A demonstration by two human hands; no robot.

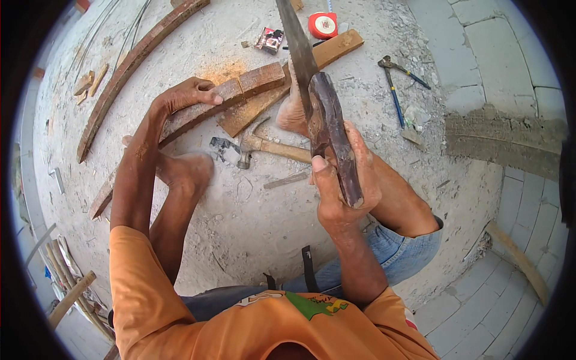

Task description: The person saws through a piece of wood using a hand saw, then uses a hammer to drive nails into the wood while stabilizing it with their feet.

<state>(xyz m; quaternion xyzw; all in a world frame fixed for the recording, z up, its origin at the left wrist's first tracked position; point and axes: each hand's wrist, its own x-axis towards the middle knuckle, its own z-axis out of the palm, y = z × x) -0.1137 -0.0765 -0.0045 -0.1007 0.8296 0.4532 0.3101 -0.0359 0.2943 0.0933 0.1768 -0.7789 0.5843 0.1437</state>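
My right hand [351,180] is closed round the dark wooden handle [330,120] of a handsaw. Its blade [295,42] points up and away, and the end runs out of the picture. The blade is to the right of a brown wooden beam [198,114], apart from its end in this view. My left hand [191,95] grips that beam, thumb on top and the other fingers partly hidden. A thin line [240,86] crosses the beam near its far end. Under that end lies a lighter wooden board [342,49]. Orange sawdust [223,70] is spread beside the beam.
A claw hammer [285,149] lies between my bare feet, near a crumpled clear plastic piece [225,149]. Farther off are a red tape measure [323,25], a small red-black packet [270,40] and pincers [398,90]. Another long beam [129,72] lies left; block walls [501,54] stand right.
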